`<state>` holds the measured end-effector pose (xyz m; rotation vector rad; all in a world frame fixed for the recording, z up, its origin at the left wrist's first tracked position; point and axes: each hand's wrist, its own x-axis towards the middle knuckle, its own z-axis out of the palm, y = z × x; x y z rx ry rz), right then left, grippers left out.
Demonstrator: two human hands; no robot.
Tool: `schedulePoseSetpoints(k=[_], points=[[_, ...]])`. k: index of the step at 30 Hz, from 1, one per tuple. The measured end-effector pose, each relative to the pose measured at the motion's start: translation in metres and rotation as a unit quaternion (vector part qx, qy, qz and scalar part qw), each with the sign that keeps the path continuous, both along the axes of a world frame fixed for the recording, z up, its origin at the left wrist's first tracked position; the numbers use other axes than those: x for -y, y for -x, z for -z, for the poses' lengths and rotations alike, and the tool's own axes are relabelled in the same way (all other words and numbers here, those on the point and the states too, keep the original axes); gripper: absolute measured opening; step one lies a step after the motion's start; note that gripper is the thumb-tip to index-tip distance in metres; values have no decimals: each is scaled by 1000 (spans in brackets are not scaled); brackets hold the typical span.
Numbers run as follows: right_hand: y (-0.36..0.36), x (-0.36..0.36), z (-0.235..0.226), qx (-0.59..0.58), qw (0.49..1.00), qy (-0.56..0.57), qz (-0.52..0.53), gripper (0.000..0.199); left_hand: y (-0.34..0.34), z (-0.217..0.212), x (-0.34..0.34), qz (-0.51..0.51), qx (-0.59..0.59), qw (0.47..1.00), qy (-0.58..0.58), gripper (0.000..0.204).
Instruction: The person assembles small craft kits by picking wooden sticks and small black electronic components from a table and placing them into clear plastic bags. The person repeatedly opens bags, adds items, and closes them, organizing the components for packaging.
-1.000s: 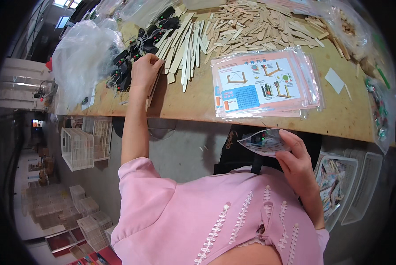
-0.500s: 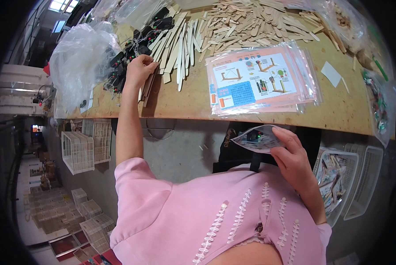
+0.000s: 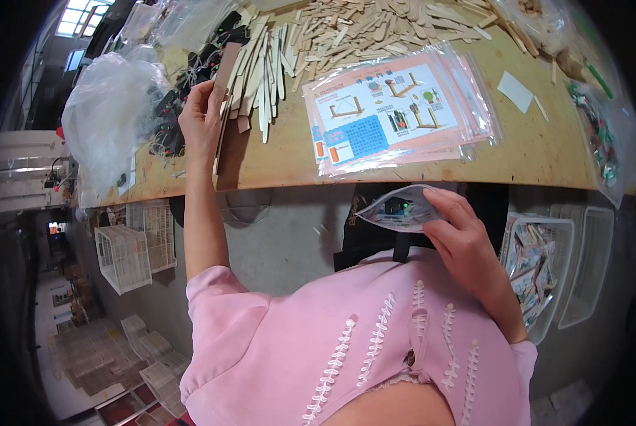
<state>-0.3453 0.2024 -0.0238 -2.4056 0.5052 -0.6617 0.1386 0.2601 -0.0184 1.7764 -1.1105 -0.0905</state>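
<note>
At the table's left part, my left hand (image 3: 200, 122) pinches a flat brown wooden strip (image 3: 225, 67) between thumb and fingers, raised a little above the tabletop. Beside it lie pale wooden sticks (image 3: 264, 85) in a loose row, and black parts with thin wires (image 3: 172, 117). In front of my body, my right hand (image 3: 467, 245) grips the edge of a clear plastic bag (image 3: 392, 226). The bag's mouth gapes, and small dark and green parts show inside; the rest of its contents are hidden.
A stack of bagged printed sheets (image 3: 403, 121) lies mid-table, with a heap of wooden sticks (image 3: 382, 28) behind. Crumpled clear plastic (image 3: 112, 113) hangs at the left edge. A white crate of filled bags (image 3: 534, 266) stands at right; white baskets (image 3: 122, 259) stand at lower left.
My left hand has lifted a brown strip from beside the sticks and drawn it slightly left and nearer. My right hand still holds the bag, and the view has shifted slightly.
</note>
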Motion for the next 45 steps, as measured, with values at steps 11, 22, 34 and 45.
schedulePoseSetpoints(k=[11,22,34,45], points=[[-13,-3,-4,-15,999,23,-24,7,232,-76,-28,388,363,835,-147,25],[12,-5,1,-12,1000,12,6,5,64,-3,6,-79,205,922,-317,33],[20,5,1,-2,999,-2,34,4,113,-34,-7,51,-42,998,-8,3],[18,6,0,12,1000,1,16,6,242,-45,25,376,247,890,-69,13]])
